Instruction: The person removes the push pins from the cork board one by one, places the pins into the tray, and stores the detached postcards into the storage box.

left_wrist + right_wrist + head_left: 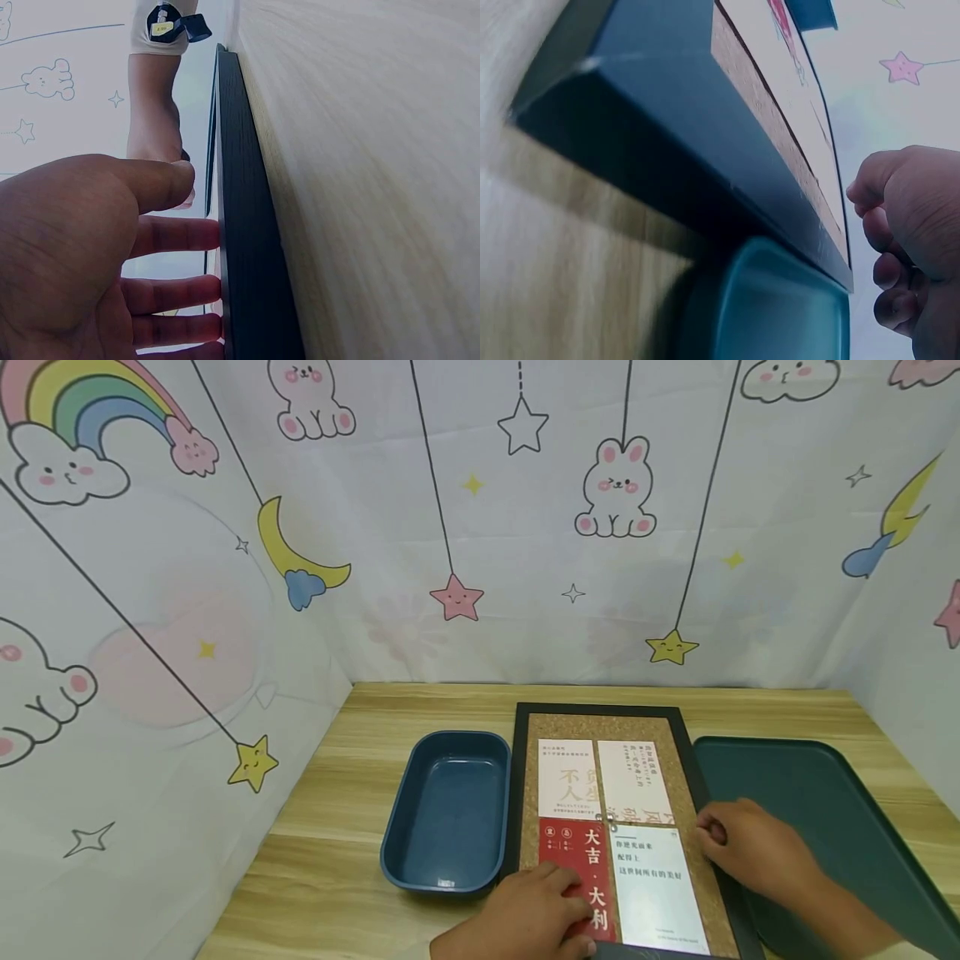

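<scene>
A cork board (656, 725) in a black frame lies on the table, with two white cards in its upper half, a red card (558, 847) at lower left and a pale card (656, 902) at lower right. Small shiny pins (612, 827) sit where the cards' corners meet. My left hand (536, 914) rests over the lower part of the red card, its fingers (176, 295) nearly straight at the frame's edge. Beside the board's right edge is my right hand (757, 847), fingers curled and thumb against the index finger; nothing shows in it.
A blue rectangular bin (450, 810) stands left of the board. To the right, a dark green tray (795, 777) lies beside the frame, partly under my right forearm. Behind the wooden table (330, 827) hangs a printed white curtain (525, 527).
</scene>
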A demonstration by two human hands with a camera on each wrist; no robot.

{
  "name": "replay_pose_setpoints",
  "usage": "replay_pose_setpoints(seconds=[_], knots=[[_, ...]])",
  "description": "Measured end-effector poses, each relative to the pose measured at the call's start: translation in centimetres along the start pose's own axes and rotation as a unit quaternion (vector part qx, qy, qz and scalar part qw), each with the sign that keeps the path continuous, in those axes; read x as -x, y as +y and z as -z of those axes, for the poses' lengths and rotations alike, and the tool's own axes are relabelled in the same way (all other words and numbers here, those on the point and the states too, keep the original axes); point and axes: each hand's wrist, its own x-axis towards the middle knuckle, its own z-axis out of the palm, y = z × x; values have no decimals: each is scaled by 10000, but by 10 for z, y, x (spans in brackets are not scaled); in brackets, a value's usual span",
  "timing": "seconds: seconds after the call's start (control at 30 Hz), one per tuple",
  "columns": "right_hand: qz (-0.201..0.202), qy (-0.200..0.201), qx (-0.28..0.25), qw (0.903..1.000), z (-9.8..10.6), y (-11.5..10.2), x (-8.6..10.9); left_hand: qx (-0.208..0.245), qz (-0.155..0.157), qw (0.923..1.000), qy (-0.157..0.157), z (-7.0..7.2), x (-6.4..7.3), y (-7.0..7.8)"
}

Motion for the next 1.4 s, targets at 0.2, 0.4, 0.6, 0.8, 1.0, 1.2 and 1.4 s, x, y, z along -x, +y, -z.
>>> replay_pose_setpoints(seconds=[0.2, 0.4, 0.6, 0.8, 1.0, 1.2, 1.4], knots=[[28, 13, -11, 10000, -6, -10, -4, 82, 12, 9999, -72, 1, 0, 0], [-39, 29, 9, 10000, -12, -17, -10, 43, 7, 10000, -12, 0, 0, -1], [-39, 16, 33, 10000, -18, -24, -15, 42, 0, 10000, 1, 0, 0, -1], [28, 98, -70, 9999, -20, -31, -17, 38, 9, 10000, -40, 1, 0, 0], [-16, 78, -169, 9998, -21, -36, -17, 58, 4, 10000, -71, 1, 0, 0], [26, 157, -131, 9998, -22, -39, -19, 40, -16, 10000, -21, 1, 0, 0], [33, 159, -188, 9997, -25, -42, -21, -6, -27, 10000, 27, 2, 1, 0]])
